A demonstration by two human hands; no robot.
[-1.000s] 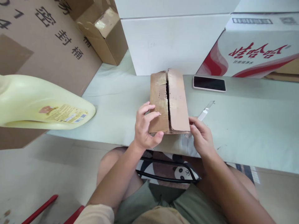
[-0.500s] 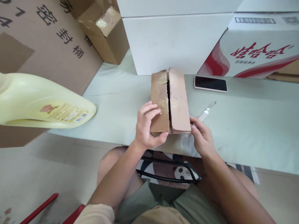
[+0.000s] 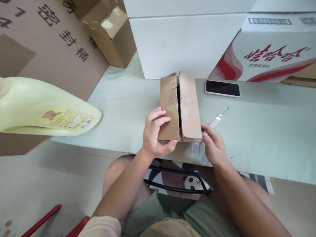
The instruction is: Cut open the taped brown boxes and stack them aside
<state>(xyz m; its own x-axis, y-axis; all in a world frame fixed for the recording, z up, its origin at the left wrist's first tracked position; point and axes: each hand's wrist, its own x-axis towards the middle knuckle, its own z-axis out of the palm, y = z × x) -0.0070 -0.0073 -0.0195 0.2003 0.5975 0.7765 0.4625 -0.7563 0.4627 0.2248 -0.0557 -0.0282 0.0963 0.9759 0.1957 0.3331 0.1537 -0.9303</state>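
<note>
A small brown cardboard box (image 3: 190,108) sits on the green cloth, its two top flaps nearly meeting over a dark, ragged slit. My left hand (image 3: 155,135) grips its left front corner, fingers on the flap and thumb along the front edge. At the right front corner, my right hand (image 3: 214,144) has thumb and forefinger closed against the box's edge; the exact contact is partly hidden. Just beyond those fingers is a utility knife (image 3: 217,120) with its blade out, pointing away to the right. Clear plastic (image 3: 198,152) shows between the box and my right hand.
A phone (image 3: 222,88) lies behind the knife. White cartons (image 3: 182,46) and a red-and-white carton (image 3: 269,56) line the back. To the left are a pale yellow bottle (image 3: 59,115), a large carton (image 3: 74,69) and an open brown box (image 3: 120,42). The green cloth (image 3: 271,141) covers the table.
Almost nothing differs. Both hands keep their places at the box, and the knife lies where it was.
</note>
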